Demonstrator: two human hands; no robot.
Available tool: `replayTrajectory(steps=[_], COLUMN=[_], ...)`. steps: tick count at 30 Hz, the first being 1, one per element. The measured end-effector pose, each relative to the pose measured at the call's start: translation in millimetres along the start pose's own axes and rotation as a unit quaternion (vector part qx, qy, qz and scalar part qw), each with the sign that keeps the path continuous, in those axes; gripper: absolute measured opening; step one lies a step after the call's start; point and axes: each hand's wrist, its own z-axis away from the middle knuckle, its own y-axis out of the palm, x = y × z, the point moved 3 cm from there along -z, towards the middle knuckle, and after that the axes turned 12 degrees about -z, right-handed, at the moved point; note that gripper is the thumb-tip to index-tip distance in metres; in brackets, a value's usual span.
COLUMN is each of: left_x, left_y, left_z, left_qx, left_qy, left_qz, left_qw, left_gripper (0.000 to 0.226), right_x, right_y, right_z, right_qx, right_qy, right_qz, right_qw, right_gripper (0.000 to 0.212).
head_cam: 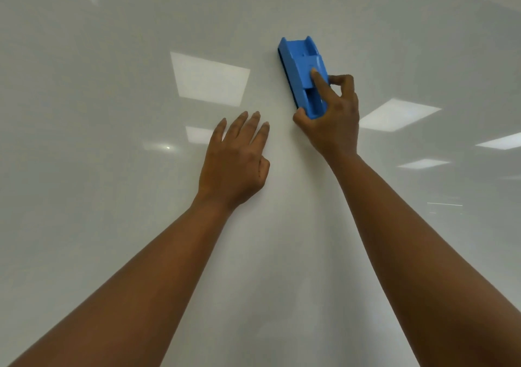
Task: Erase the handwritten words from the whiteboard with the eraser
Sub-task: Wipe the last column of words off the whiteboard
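I see one whiteboard (pixel 112 84) filling the view, glossy with ceiling-light reflections (pixel 208 77) – one blue eraser (pixel 303 73) pressed against it, gripped at its lower end by my right hand (pixel 332 115); left hand (pixel 236 161) rests flat, fingers straight, just beside

The blue plastic eraser (pixel 303 73) lies flat against the glossy white whiteboard (pixel 112 113), right of the frame's centre, its long axis tilted toward the upper left. A dark pad shows along its left edge.
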Motion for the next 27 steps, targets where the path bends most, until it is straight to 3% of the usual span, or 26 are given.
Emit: replayTrajectory(steps=[6, 15, 22, 27], left_x=[-0.5, -0.6, -2.3, -3.3], left_y=[-1.1, -3.2, -5.5, -3.4], left_z=[4.2, 9.0, 27.1, 33.4], left_qx=[0.003, 0.017, 0.014, 0.027], left_qy=[0.002, 0.006, 0.008, 0.01], left_qz=[-0.005, -0.005, -0.01, -0.011], left_qw=[1.0, 1.0, 1.0, 1.0], left_gripper=[0.051, 0.052, 0.054, 0.055], right_x=[-9.8, 7.5, -5.3, 22.0], right_y=[-5.5, 5.9, 1.2, 22.4], right_z=[-7.2, -4.9, -6.8, -9.0], right_qx=[-0.043, 0.042, -0.047, 0.016], right_qy=[0.09, -0.003, 0.116, 0.05], right_qz=[0.012, 0.024, 0.036, 0.04], right_qw=[0.995, 0.999, 0.992, 0.998], right_gripper=[0.064, 0.065, 0.063, 0.066])
